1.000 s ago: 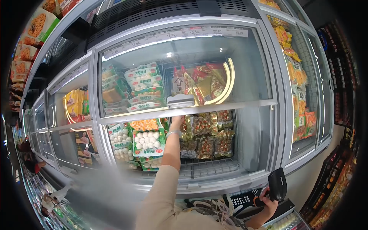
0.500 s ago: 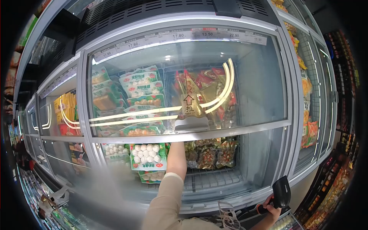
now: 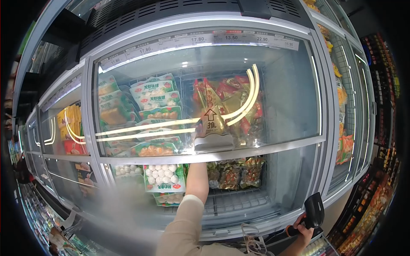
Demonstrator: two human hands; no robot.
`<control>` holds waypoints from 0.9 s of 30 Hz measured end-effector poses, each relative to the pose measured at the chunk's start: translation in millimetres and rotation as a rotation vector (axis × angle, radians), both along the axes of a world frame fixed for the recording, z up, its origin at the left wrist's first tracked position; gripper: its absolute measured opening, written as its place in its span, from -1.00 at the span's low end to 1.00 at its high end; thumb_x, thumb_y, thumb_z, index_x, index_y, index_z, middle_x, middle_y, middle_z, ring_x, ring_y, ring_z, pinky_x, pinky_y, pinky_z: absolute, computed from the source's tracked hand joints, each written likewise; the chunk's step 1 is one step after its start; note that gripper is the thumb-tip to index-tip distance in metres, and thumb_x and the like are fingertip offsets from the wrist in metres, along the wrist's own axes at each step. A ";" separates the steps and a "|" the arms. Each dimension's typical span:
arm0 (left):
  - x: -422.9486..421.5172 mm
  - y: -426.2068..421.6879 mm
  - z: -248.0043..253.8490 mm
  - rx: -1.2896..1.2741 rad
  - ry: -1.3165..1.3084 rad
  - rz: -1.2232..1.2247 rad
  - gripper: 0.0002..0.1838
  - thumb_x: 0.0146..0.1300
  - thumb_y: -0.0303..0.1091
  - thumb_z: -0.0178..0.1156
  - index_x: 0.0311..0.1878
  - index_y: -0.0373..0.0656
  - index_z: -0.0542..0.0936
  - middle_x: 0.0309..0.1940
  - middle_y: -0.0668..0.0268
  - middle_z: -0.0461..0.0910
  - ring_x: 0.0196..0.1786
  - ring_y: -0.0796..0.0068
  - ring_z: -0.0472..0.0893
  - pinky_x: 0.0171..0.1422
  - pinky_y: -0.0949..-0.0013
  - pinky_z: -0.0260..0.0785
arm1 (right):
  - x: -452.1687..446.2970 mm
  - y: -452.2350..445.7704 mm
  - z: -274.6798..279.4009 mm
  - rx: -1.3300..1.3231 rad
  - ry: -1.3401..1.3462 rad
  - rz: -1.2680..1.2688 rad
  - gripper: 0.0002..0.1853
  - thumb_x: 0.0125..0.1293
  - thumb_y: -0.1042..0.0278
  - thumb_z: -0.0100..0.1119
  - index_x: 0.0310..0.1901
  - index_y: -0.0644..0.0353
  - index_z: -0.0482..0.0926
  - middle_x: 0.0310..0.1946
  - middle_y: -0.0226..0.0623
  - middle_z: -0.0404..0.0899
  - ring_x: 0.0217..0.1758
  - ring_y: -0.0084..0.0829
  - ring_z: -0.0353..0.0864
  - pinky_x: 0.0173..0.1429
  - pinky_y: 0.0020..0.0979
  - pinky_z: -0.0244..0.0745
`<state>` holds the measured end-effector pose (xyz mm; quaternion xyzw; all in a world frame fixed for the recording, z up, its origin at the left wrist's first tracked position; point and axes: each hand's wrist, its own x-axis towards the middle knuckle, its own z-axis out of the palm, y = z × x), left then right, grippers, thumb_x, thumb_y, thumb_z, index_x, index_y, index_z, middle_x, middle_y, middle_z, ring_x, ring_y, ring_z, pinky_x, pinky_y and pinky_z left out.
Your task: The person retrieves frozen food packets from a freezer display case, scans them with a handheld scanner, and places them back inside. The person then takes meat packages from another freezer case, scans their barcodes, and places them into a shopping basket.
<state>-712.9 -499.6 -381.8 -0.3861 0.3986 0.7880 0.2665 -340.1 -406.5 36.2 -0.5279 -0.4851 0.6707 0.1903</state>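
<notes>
The left grip is lying under the glass lid (image 3: pixel 279 144), about where the lid handle (image 3: pixel 213 142) and the arrow sticker (image 3: pixel 210 120) are blocking the view; whether the fingers are spread, closed or pinching anything, I cannot tell. The left forearm (image 3: pixel 197 181) is pointing straight away from the person, passing beneath the lid's front edge. Ahead of it, seen through the glass, a gold packet (image 3: pixel 209 97) is standing with its long axis running nearly in line with that arm, its near end falling behind the sticker. The left hand is clearly the nearer one to it; whether the two are touching is not showing.

The right grip (image 3: pixel 304 230) is staying outside the freezer (image 3: pixel 287 179), low and to the right, its fingers wrapping the handle of a black scanner (image 3: pixel 314 210), whose head is pointing upward.

Around the left arm, a white-ball packet (image 3: pixel 162 174) is lying just to the left and dark gold bags (image 3: pixel 228 176) are sitting to the right. Farther back, red-and-gold packs (image 3: pixel 239 90) are leaning beside the gold packet, and a price strip (image 3: pixel 183 41) is running along the far edge.
</notes>
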 end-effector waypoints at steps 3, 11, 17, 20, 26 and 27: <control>6.4 3.0 24.2 -0.003 0.069 0.040 -0.77 0.15 -0.24 -0.04 -0.21 -0.17 0.38 -0.30 0.30 0.43 -0.28 0.46 0.44 -0.21 0.36 0.37 | -14.3 -3.2 8.3 -0.030 -0.022 0.039 -0.48 -0.28 0.48 0.21 -0.15 0.32 0.31 -0.56 -0.23 0.38 -0.58 -0.49 0.36 -0.49 -0.53 0.26; 52.6 -44.2 163.3 -0.168 0.168 -0.299 -0.89 0.10 -0.44 0.02 -0.31 -0.27 0.39 -0.40 0.27 0.38 -0.38 0.50 0.43 -0.37 0.38 0.46 | -14.2 -22.7 30.3 -0.059 0.162 0.268 -0.60 -0.15 0.63 0.08 -0.16 0.35 0.35 -0.43 -0.28 0.39 -0.46 -0.49 0.42 -0.36 -0.51 0.36; 81.5 -120.8 305.7 -0.097 0.402 -0.673 -0.87 0.12 -0.41 0.02 -0.49 -0.24 0.43 -0.58 0.36 0.41 -0.50 0.65 0.43 -0.35 0.55 0.41 | 5.1 -50.9 49.9 -0.120 0.342 0.358 -0.63 -0.09 0.56 0.17 -0.17 0.31 0.36 -0.40 -0.30 0.39 -0.45 -0.52 0.41 -0.37 -0.53 0.34; 104.6 -169.4 372.9 0.024 0.547 -0.665 -0.85 0.12 -0.41 0.03 -0.52 -0.22 0.44 -0.59 0.37 0.42 -0.52 0.67 0.42 -0.30 0.53 0.40 | 13.9 -62.9 48.6 -0.143 0.382 0.358 -0.59 -0.12 0.53 0.20 -0.15 0.29 0.37 -0.41 -0.33 0.41 -0.41 -0.55 0.40 -0.33 -0.55 0.28; 167.9 -232.0 441.8 0.330 0.631 -0.305 -0.85 0.12 -0.42 -0.04 -0.37 -0.30 0.47 -0.49 0.27 0.50 -0.46 0.54 0.49 -0.30 0.53 0.37 | -14.9 -94.3 61.5 0.063 0.488 0.144 -0.42 -0.10 0.48 0.18 0.04 0.28 0.24 -0.24 -0.18 0.43 -0.20 -0.41 0.44 -0.21 -0.44 0.41; 176.3 -236.8 445.5 0.384 0.649 -0.231 -0.82 0.12 -0.41 -0.06 -0.32 -0.31 0.47 -0.44 0.22 0.53 -0.42 0.49 0.52 -0.29 0.50 0.37 | -17.2 -99.7 66.3 0.083 0.550 0.094 -0.41 -0.09 0.43 0.20 0.03 0.28 0.23 -0.24 -0.17 0.42 -0.23 -0.41 0.45 -0.23 -0.44 0.42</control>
